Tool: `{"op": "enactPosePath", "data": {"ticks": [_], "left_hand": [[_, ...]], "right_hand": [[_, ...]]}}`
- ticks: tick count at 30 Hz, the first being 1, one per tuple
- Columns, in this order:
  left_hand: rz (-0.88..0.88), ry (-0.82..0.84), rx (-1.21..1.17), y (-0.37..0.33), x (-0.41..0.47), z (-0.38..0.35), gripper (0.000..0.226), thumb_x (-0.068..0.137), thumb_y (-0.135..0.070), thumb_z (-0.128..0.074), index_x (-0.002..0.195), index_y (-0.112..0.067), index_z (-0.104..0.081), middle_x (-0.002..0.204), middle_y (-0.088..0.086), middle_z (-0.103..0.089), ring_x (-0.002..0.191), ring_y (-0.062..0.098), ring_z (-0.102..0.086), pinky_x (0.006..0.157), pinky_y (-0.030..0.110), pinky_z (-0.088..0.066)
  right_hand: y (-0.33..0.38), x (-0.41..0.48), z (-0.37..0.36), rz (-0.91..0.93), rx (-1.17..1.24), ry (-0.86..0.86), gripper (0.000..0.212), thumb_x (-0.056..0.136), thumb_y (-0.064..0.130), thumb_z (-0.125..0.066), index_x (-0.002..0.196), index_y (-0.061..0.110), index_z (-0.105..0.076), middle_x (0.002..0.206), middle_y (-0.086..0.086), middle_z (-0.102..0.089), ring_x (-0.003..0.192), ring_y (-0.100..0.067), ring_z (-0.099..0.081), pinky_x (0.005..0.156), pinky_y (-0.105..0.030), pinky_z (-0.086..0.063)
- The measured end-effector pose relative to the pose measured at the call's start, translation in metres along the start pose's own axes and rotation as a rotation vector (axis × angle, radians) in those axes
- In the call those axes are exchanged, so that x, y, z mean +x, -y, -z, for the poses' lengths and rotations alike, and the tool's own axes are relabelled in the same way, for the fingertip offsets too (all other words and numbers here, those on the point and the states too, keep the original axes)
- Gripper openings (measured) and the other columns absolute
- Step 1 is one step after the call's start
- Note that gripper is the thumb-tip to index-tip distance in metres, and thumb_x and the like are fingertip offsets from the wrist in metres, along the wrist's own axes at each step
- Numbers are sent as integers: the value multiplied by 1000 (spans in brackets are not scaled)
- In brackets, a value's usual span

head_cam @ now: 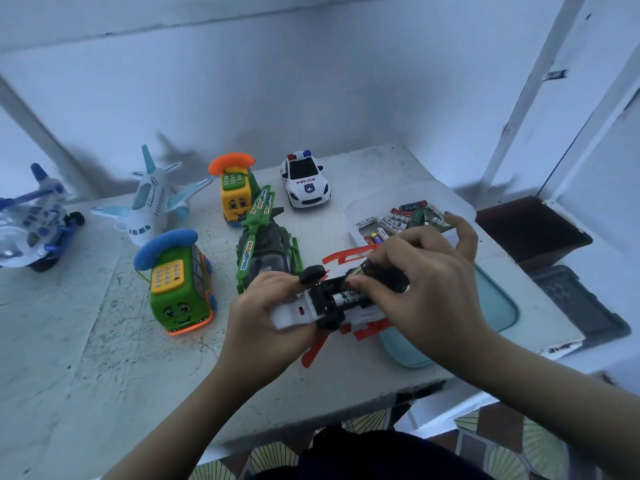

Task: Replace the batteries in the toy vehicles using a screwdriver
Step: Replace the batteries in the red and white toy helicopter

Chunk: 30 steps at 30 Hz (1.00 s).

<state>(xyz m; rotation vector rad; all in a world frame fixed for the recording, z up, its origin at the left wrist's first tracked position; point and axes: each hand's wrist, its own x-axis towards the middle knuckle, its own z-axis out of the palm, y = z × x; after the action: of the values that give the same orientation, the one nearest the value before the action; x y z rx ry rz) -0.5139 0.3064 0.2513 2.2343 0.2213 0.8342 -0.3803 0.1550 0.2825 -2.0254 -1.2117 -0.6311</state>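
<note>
A white toy helicopter (298, 311) with red rotor blades lies belly-up above the table, and my left hand (266, 306) grips its tail end. Its battery bay is uncovered, with one battery (346, 298) lying inside. My right hand (419, 282) pinches a second battery (367, 270) at the bay, little finger raised. A clear tub (460, 206) behind my right hand holds several loose batteries (398, 220). No screwdriver shows.
On the white table (104, 341) stand a green phone bus (180, 289), a green helicopter (266, 244), a yellow phone bus (235, 199), a police car (306, 181) and two planes (152, 202). A teal lid (498, 306) lies right. Dark bins (533, 230) sit beyond the edge.
</note>
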Motion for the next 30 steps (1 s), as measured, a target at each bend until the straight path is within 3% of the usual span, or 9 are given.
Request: {"op": "enactPosePath", "data": {"ticks": [3, 5, 7, 14, 17, 26, 30], "left_hand": [[18, -23, -22, 1, -1, -1, 33, 67, -40, -76, 93, -20, -71, 85, -6, -68, 84, 12, -60, 71, 27, -48], [39, -34, -22, 2, -3, -1, 37, 67, -42, -76, 92, -15, -72, 85, -4, -68, 84, 13, -60, 70, 28, -48], [55, -44, -19, 3, -5, -2, 37, 67, -40, -76, 93, -14, -72, 85, -4, -68, 85, 11, -60, 70, 27, -49], [89, -83, -34, 2, -7, -3, 37, 67, -43, -76, 97, -21, -70, 89, -7, -68, 87, 10, -61, 72, 20, -47], [97, -80, -14, 2, -7, -4, 40, 67, -40, -76, 95, -13, -73, 89, -4, -68, 88, 9, -61, 74, 18, -46], [92, -81, -10, 2, -7, -4, 43, 67, -41, -76, 96, -9, -74, 89, -4, -69, 87, 9, -61, 74, 22, -48], [109, -89, -24, 0, -7, -4, 41, 67, -43, -76, 99, -18, -71, 90, -7, -68, 87, 7, -60, 73, 19, -46]], "right_hand": [[-2, 2, -1, 58, -101, -14, 28, 77, 45, -72, 74, 18, -69, 89, 4, -71, 95, -21, -62, 106, -51, -22], [-4, 3, -3, 71, -181, 1, 34, 80, 50, -68, 71, 18, -71, 111, 0, -68, 108, -24, -56, 107, -54, -21], [-4, 2, -6, 84, -206, 7, 38, 82, 53, -66, 71, 17, -72, 120, -2, -65, 113, -25, -53, 107, -57, -22], [-2, -12, -15, 160, -197, 10, 34, 91, 37, -55, 92, 10, -76, 140, -13, -51, 124, -28, -43, 108, -57, -23], [-2, -18, -17, 146, -149, 36, 36, 90, 35, -52, 96, 9, -76, 145, -18, -43, 131, -31, -37, 108, -57, -25], [-6, -21, -19, 105, -51, 84, 33, 89, 40, -50, 96, 22, -77, 152, -21, -24, 143, -35, -19, 112, -60, -15], [-13, -17, -16, 117, -10, 83, 32, 90, 36, -49, 114, 30, -69, 154, -23, -13, 146, -37, -10, 114, -58, -13]]}}
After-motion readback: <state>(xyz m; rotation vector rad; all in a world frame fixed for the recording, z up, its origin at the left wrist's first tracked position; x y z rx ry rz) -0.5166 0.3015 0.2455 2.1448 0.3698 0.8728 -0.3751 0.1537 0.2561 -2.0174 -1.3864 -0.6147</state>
